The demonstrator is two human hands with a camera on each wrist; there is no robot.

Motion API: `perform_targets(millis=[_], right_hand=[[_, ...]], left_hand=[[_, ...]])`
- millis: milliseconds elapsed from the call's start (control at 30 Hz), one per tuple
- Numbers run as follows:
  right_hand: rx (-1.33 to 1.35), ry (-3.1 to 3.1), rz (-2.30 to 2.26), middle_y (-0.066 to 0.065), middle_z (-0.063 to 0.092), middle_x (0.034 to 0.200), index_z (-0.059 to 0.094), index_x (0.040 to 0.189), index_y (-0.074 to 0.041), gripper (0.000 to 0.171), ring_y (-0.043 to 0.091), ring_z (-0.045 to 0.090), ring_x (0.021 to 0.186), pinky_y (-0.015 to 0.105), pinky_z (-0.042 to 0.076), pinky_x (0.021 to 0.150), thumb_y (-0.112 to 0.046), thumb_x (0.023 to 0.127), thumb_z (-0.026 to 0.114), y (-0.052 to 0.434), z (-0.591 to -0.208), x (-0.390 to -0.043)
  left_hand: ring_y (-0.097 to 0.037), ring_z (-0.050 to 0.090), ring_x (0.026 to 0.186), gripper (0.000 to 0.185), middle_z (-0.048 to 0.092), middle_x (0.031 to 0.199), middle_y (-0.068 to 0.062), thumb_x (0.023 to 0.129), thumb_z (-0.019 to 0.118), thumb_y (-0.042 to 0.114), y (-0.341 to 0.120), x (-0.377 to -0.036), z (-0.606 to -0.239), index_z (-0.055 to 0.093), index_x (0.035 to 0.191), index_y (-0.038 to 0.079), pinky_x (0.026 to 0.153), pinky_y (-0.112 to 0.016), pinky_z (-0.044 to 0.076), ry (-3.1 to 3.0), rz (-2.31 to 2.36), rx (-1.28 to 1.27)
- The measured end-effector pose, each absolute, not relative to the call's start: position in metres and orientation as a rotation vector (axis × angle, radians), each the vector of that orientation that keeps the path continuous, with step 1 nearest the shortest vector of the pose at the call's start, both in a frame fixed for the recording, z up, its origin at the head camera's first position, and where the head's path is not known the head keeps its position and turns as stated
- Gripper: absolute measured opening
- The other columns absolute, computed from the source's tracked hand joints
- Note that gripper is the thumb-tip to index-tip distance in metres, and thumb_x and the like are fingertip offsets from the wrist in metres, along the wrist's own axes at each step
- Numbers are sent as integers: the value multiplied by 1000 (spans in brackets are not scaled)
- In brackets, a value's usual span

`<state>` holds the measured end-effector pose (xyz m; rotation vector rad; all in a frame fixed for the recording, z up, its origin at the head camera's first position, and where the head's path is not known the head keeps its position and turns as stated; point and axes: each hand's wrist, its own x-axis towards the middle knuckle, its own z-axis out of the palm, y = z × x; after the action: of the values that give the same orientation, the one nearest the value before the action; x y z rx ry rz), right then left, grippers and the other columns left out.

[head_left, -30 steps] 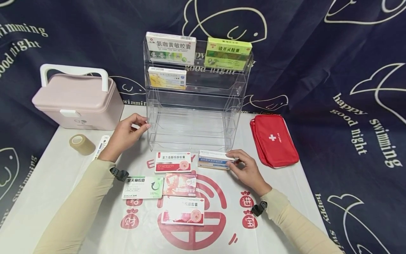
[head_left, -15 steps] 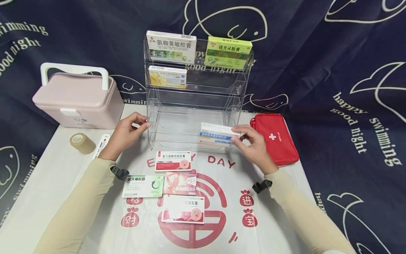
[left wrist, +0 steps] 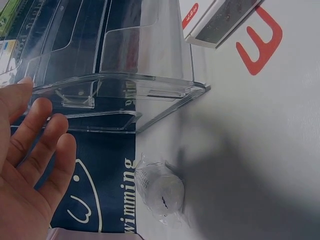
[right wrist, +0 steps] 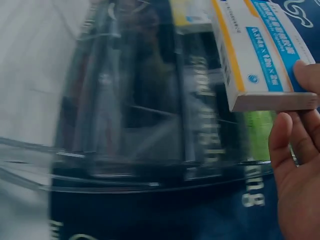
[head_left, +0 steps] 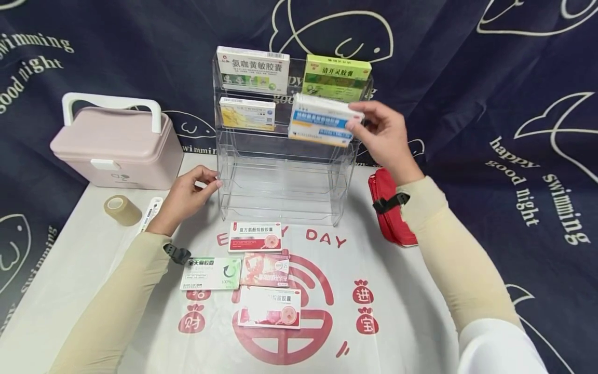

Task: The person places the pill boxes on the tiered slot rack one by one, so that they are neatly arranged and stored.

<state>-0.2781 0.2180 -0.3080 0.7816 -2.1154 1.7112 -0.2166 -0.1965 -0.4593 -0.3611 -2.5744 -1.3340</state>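
Right hand is up in the air pinching a blue-and-white medicine box by its right end, thumb on top and fingers underneath (the right wrist view shows the box's end face sitting right against the fingertips). That box is held just left of the hand, in front of the second tier of the clear acrylic rack, on the rack's right half; whether it's already touching the shelf lip is hard to tell. Right above the held box sits a green box on the top tier, and further left of the hand there's a yellow box on the second tier with a white-and-green box over it.

Left hand is down low, fingers relaxed and fairly straight, holding nothing, with fingertips touching or nearly touching the rack's left edge. From the left wrist view a small wrapped roll lies on the table below that hand.

Below the right hand, partly hidden by the sleeve, is a red first-aid pouch. Near the left forearm on the table: a red-and-white box, a green-and-white box, a pinkish box and another red-and-white box. Left of the left hand are a thermometer pack, a tan tape roll and a pink case.
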Motion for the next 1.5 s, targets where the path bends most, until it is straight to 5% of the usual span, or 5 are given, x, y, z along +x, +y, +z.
perform_targets(millis=[333,700,1333,1500], right_hand=[[705,-2214,1634,9,74,101,73,117,-2,26,19,68,88,23,54,66,3,91,74,208,-276,-293],[654,-2180,1564,8,72,106,73,119,-7,29,18,64,84,25,47,59,0,91,75,222,-288,-322],[737,-2248,1393,4,72,109,74,117,-5,28,13,67,95,22,48,59,-6,89,79,228,-297,-322],[786,-2330,1118,-2,71,109,77,114,-12,25,10,61,96,24,46,72,-11,90,80,230,-298,-321]], left_hand=[[-15,62,84,20,73,99,-8,99,70,20,-197,-216,-461,67,111,4,71,-19,50,-2578,-1339,-356],[-14,62,84,21,73,99,-8,98,71,20,-198,-217,-461,67,112,5,71,-19,50,-2578,-1343,-351],[-16,62,85,21,72,99,-9,99,71,20,-197,-216,-462,67,112,4,71,-20,50,-2580,-1342,-353],[-16,62,86,21,72,101,-9,99,70,21,-196,-216,-461,67,112,4,72,-22,50,-2590,-1343,-344]])
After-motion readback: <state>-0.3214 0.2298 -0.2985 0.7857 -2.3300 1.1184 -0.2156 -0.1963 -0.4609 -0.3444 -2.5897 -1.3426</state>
